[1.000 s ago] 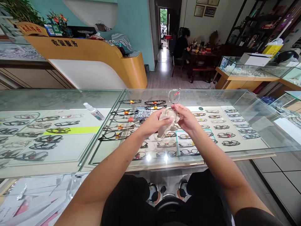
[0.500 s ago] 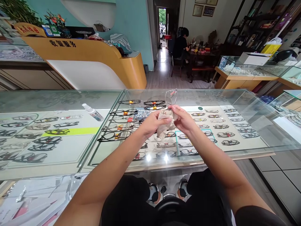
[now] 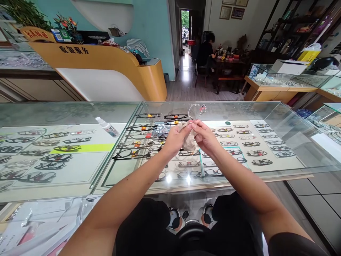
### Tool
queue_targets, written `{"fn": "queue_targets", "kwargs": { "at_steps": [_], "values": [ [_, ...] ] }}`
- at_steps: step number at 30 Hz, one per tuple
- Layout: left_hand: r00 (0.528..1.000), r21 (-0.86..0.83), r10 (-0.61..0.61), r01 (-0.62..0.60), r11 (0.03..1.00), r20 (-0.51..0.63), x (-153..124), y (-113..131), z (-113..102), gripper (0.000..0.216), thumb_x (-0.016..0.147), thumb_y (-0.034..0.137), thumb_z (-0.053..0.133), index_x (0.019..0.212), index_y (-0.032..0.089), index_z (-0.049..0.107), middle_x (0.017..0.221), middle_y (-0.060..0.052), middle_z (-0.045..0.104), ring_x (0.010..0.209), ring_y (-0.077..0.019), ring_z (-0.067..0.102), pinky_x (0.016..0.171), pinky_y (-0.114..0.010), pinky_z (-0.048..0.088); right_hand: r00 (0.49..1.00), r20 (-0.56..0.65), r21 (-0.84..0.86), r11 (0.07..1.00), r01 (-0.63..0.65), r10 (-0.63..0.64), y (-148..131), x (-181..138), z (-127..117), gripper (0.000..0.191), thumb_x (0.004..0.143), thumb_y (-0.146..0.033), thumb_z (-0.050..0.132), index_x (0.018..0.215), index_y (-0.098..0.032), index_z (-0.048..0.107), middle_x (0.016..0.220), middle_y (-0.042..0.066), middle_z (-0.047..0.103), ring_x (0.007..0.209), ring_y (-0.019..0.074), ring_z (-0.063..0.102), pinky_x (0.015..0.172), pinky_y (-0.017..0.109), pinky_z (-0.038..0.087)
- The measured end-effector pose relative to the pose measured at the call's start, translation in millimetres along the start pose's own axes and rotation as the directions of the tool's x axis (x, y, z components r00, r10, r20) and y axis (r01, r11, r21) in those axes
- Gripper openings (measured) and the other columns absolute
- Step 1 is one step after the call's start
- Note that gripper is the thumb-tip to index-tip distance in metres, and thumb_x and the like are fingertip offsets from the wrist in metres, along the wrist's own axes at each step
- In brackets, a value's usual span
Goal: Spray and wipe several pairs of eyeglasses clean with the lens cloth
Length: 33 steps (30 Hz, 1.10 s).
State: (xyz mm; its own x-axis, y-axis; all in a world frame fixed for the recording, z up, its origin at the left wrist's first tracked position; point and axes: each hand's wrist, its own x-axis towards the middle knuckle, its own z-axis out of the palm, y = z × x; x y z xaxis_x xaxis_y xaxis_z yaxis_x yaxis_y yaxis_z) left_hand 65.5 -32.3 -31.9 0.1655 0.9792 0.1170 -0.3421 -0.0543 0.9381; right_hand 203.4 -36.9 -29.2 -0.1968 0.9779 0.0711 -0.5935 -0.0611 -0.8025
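Above the glass counter my two hands meet at the middle. My left hand [image 3: 174, 139] is closed on a beige cleaning cloth [image 3: 189, 143], which hangs down between the hands. My right hand [image 3: 205, 136] pinches a pair of thin-framed eyeglasses [image 3: 196, 111] right beside the cloth. One lens and part of the frame stick out beyond the fingertips; the rest is hidden by fingers and cloth. To the left, several dark-framed glasses [image 3: 133, 153] lie in a column on the counter top, with yellow or red tags on their lenses.
A white spray bottle [image 3: 107, 127] is on the counter at the left. Rows of glasses [image 3: 257, 153] lie inside the display case [image 3: 290, 161]. Papers and plastic bags [image 3: 39, 224] lie at the lower left. Farther back, a person [image 3: 205, 51] sits at a table.
The glasses have tilted to the right in my right hand. My left fingers have moved up along the cloth toward the lens, and the cloth hangs lower and more bunched.
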Motion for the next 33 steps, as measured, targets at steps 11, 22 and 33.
{"fn": "queue_targets", "kwargs": {
  "at_steps": [11, 22, 33],
  "values": [
    [0.988, -0.024, -0.141, 0.142, 0.99, 0.067, 5.7, 3.1, -12.5, 0.056, 0.071, 0.062, 0.097, 0.098, 0.015, 0.081, 0.087, -0.005, 0.078, 0.078, -0.0183, 0.069, 0.075, -0.029, 0.053, 0.995, -0.025, -0.234, 0.968, 0.091, -0.099, 0.1, 3.3, -11.4, 0.031, 0.073, -0.036, 0.094, 0.1, -0.028, 0.08, 0.103, -0.002, 0.078, 0.086, 0.0152, 0.063, 0.076, 0.028, 0.049],
    [0.972, -0.151, -0.196, 0.214, 0.965, 0.13, 9.1, 8.1, -16.1, 0.049, 0.086, 0.053, 0.081, 0.117, 0.015, 0.079, 0.102, -0.01, 0.082, 0.102, -0.0302, 0.077, 0.089, -0.039, 0.06, 0.998, -0.046, -0.171, 0.984, 0.043, -0.051, -12.6, -2.0, -5.0, 0.03, 0.07, -0.035, 0.093, 0.098, -0.026, 0.085, 0.088, -0.003, 0.077, 0.077, 0.0135, 0.062, 0.071, 0.026, 0.047],
    [0.978, -0.028, -0.16, 0.165, 0.986, 0.137, -0.4, 8.3, -9.0, 0.068, 0.07, 0.065, 0.098, 0.113, 0.016, 0.078, 0.095, -0.007, 0.081, 0.086, -0.021, 0.075, 0.075, -0.029, 0.056, 0.997, -0.025, -0.152, 0.986, 0.063, -0.067, -9.1, 0.1, -6.2, 0.028, 0.07, -0.039, 0.096, 0.09, -0.026, 0.082, 0.095, -0.002, 0.078, 0.081, 0.0141, 0.063, 0.075, 0.027, 0.049]
  ]
}}
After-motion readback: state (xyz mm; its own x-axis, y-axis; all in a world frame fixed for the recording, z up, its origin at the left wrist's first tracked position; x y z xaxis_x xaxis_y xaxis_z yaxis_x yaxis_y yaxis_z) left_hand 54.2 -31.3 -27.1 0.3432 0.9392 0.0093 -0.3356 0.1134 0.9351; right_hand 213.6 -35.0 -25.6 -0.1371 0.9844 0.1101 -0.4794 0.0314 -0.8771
